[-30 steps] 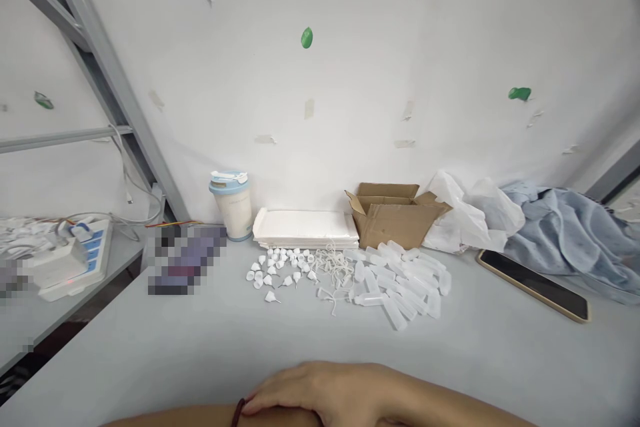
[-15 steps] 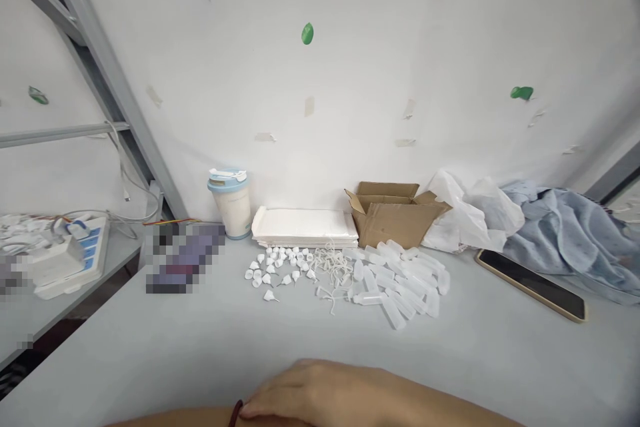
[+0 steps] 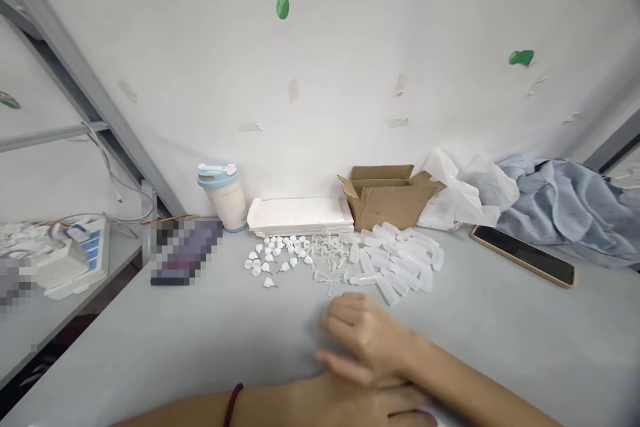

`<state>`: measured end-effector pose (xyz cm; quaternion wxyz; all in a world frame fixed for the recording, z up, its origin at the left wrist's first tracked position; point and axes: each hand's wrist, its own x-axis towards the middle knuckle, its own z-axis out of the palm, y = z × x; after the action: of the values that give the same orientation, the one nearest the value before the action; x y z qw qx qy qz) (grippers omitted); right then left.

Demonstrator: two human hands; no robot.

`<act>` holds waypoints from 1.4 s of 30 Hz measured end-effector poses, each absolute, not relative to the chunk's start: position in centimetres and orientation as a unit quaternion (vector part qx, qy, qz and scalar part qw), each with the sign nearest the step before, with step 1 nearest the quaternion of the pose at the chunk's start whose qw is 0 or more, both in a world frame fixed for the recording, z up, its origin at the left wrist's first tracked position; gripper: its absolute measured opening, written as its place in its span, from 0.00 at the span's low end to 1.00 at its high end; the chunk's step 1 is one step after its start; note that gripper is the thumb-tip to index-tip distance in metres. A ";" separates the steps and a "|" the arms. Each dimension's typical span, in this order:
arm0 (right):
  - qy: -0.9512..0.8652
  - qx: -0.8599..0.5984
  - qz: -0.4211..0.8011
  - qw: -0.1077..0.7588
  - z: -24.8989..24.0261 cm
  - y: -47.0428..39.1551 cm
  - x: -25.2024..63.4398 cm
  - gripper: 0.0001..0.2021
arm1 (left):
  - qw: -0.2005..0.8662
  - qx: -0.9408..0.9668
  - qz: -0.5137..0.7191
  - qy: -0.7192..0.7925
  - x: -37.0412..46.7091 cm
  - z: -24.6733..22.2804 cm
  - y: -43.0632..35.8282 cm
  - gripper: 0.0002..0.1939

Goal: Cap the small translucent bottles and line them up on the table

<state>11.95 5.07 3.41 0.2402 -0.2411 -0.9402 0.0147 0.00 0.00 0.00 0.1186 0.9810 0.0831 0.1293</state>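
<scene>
My left hand lies at the bottom edge, palm down, with fingers stretched to the right and partly cut off by the frame. A dark red bracelet circles that wrist. Just above it is my right hand, slightly blurred, fingers bent and thumb apart from them; no object shows in it. The two hands overlap, though I cannot tell whether they touch. Beyond them lie clear plastic tubes in a pile, thin white tubing pieces in a tangle, and several small white nozzle caps with thin tips.
White flat boxes are stacked against the wall, beside an open cardboard box and a paper cup. To the right are a white plastic bag, a phone and blue cloth. A pixelated packet lies left.
My right hand has lifted off my left wrist and moved right and up. My left hand has come into view, reaching rightward. The camera view has shifted slightly.
</scene>
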 end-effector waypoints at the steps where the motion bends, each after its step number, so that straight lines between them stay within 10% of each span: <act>1: -0.931 -0.258 -0.027 0.256 3.2 5.7 12.5 0.16 | 0.112 0.983 0.133 0.062 0.3 0.3 1.3 0.11; 22: -0.876 -0.452 -0.086 0.143 4.0 7.6 17.1 0.10 | -0.094 0.884 0.242 0.390 -1.0 0.8 9.6 0.05; 42: -0.872 -0.468 -0.059 0.127 2.8 8.1 16.5 0.15 | 0.095 0.826 0.333 0.445 -1.2 1.1 11.7 0.06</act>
<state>16.49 8.10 2.75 0.1271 -0.4683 -0.8724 -0.0585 -1.25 11.73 1.07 0.0949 0.8261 0.4447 0.3328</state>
